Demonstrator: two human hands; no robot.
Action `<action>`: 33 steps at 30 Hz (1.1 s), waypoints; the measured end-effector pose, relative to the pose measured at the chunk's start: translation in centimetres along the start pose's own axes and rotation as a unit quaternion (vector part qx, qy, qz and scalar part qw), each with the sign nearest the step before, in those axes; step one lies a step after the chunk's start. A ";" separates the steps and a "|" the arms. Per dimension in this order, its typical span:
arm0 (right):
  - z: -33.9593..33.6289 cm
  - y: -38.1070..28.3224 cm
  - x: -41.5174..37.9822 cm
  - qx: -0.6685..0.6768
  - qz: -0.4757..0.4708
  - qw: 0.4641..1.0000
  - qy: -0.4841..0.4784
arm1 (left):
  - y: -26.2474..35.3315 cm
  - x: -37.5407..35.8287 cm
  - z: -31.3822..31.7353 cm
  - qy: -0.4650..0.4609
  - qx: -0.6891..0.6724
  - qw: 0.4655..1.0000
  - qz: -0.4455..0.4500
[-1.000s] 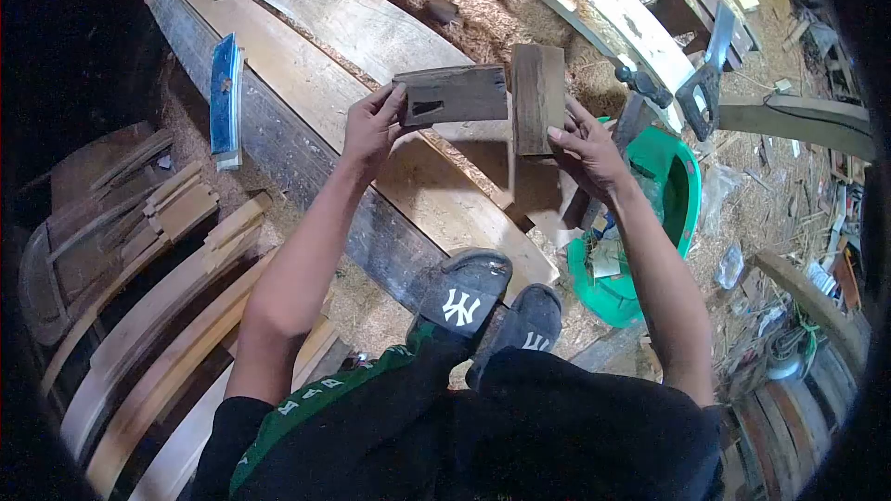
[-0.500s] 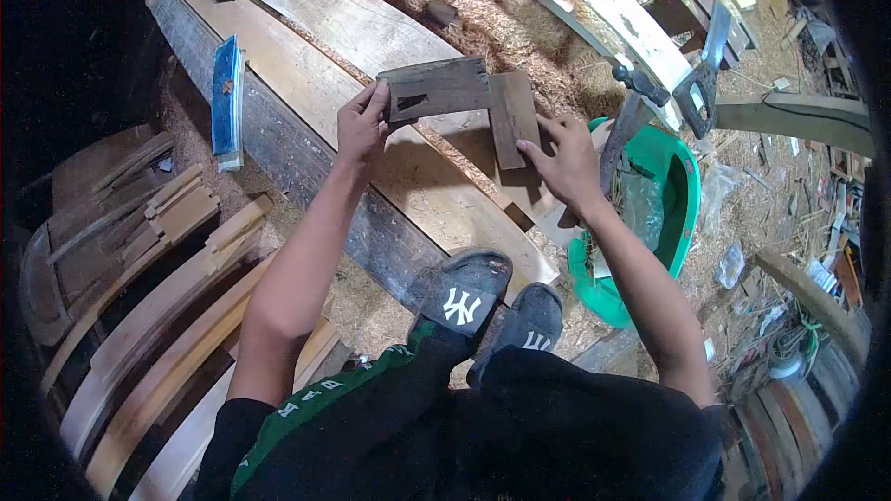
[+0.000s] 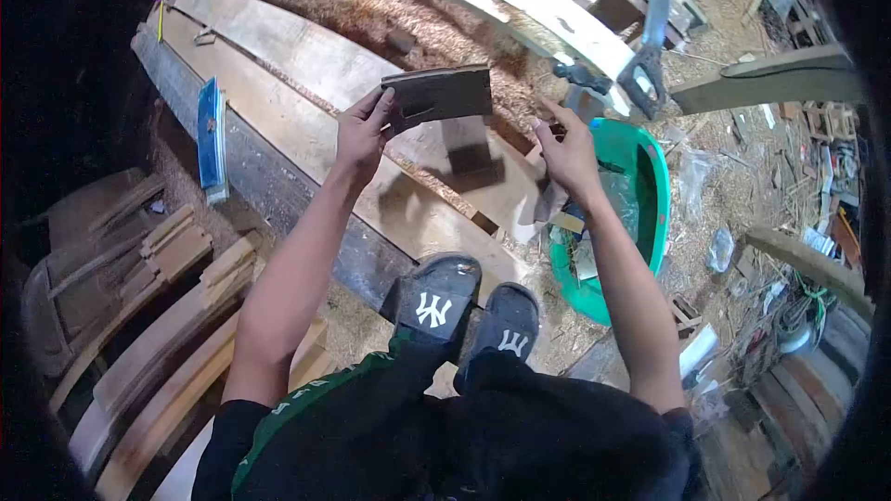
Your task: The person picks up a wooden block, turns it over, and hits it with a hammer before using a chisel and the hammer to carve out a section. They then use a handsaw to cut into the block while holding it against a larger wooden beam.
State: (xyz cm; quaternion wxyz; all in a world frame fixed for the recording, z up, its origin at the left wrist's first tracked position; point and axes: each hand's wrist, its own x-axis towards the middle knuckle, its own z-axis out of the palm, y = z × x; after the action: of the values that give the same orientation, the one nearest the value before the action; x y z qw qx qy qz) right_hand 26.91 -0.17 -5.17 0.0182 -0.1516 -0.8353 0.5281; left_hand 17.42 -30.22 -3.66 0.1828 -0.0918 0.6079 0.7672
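My left hand (image 3: 364, 125) pinches the left end of a short, dark wooden board (image 3: 441, 95), thumb on its near face. The board is held up over long planks (image 3: 278, 46), with a notch-like dark mark near my thumb and shadows below it. To its right is my right hand (image 3: 568, 156), raised beside the green plastic tub (image 3: 661, 195), its thumb and forefinger apart with nothing visible between them. A hammer (image 3: 580, 79) lies just beyond these fingers, and a handsaw (image 3: 645, 65) rests farther right.
A blue-faced flat block (image 3: 211, 134) lies at the left edge of the planks. Curved wooden pieces (image 3: 153, 353) are stacked at lower left. Wood shavings (image 3: 325, 0) cover the ground. My sandalled feet (image 3: 436, 301) stand by the near plank ends. A thick beam (image 3: 770, 83) juts in at right.
The smaller wooden piece has left my right hand, whose fingers have parted. My left hand still holds its board, now tilted so its top edge shows. The whole view has shifted slightly.
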 end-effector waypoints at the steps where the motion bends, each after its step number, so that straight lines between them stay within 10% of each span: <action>1: -2.0 -0.2 0.3 0.002 -0.008 1.000 0.020 | 0.4 0.1 2.4 -0.026 -0.010 1.000 0.012; 7: -7.4 -0.9 0.6 0.183 0.083 0.978 0.064 | 1.7 1.2 9.5 -0.074 0.020 0.997 0.007; 11: -9.1 -0.5 1.2 0.020 -0.093 0.990 0.108 | 2.8 2.3 13.0 -0.128 0.038 0.991 0.003; 18: -9.5 -3.3 -0.7 0.136 0.129 0.979 0.078 | 1.7 5.5 16.2 -0.237 0.094 0.967 -0.012; 21: -8.3 -0.9 -0.8 0.194 0.050 0.971 0.129 | 1.0 5.8 17.6 -0.232 0.092 0.968 -0.042; 33: -9.1 -2.5 -3.8 0.319 0.225 0.906 0.166 | -2.9 7.8 22.5 -0.269 -0.028 0.948 -0.170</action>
State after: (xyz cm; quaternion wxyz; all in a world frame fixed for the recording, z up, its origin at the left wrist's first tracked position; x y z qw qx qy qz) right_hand 31.73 5.83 1.54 0.0847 -0.4070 -0.5510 0.7236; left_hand 13.27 -6.56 -3.64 0.4647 0.0105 0.4902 0.7374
